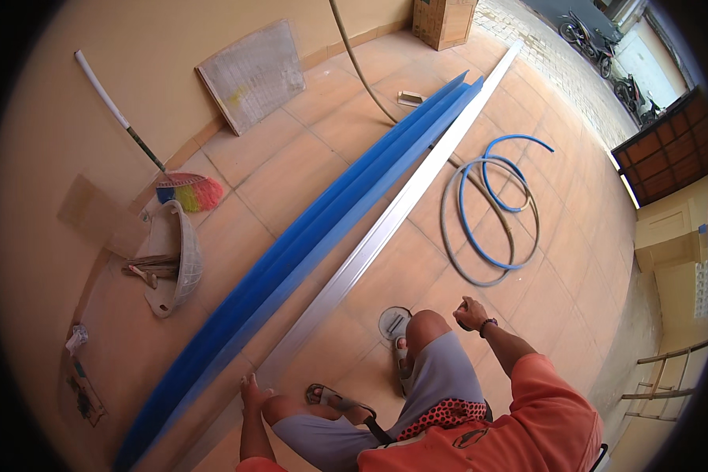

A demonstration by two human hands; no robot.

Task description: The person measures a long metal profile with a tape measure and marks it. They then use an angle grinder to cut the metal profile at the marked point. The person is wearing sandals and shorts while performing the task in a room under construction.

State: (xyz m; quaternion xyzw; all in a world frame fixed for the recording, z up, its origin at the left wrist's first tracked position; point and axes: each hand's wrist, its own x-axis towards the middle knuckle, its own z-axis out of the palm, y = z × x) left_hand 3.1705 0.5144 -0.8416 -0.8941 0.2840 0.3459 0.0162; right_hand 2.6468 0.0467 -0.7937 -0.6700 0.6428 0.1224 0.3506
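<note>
A long white metal profile (377, 236) runs slantwise over the tiled floor, from near my left knee to the far paving. My left hand (254, 392) is at its near part, thumb and fingers across its width, and appears to grip it. Beside it on the left lie long blue channel pieces (291, 263), nested together. My right hand (470, 313) is raised in front of my right knee, apart from the profile. Its fingers are curled closed; whatever may be inside them is hidden. A dark band circles that wrist.
A coiled blue and grey hose (484, 267) lies right of the profile. Left stand a broom (189, 191), a dustpan (187, 256) and a leaning board (252, 75). A cardboard box (442, 23) is at the far wall. A round drain cover (393, 322) lies by my foot.
</note>
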